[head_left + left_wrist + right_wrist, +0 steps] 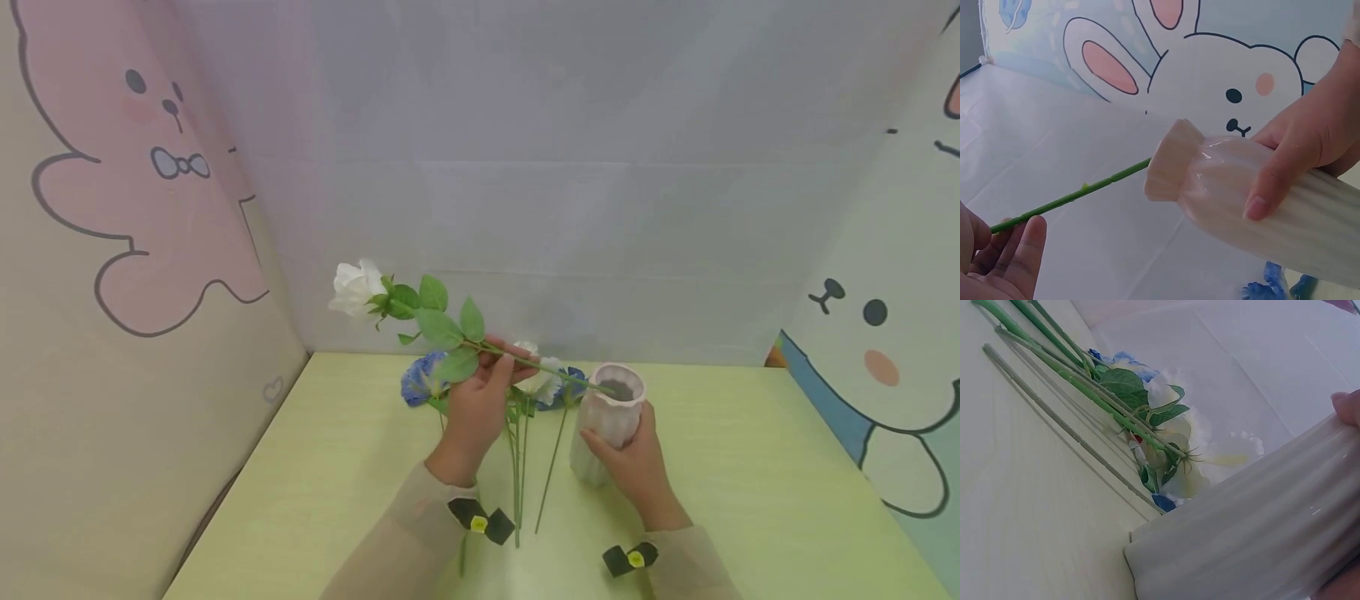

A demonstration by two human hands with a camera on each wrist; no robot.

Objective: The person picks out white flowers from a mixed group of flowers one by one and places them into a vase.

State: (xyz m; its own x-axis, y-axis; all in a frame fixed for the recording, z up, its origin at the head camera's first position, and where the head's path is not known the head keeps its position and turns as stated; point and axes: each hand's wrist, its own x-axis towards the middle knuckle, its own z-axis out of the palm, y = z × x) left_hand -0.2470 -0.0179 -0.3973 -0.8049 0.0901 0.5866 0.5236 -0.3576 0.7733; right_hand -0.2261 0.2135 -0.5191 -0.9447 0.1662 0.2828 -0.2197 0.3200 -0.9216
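Observation:
A white artificial rose [357, 290] with green leaves slants down to the right, its stem [1085, 189] pinched between the thumb and fingers of my left hand [480, 400]. The stem's lower end reaches into the mouth of a fluted white vase [611, 417]. My right hand [636, 467] grips the vase from the right side, thumb across its front. In the right wrist view the vase's ribbed wall [1241, 531] leans, with its base at the tabletop. How deep the stem goes inside is hidden.
More artificial flowers lie on the pale yellow table [720, 467] between my arms: a blue flower [422, 379] at the left, white flowers [546, 382] and another blue bloom [573, 385] by the vase. Their stems point toward me. Cloth walls [525, 208] enclose the table.

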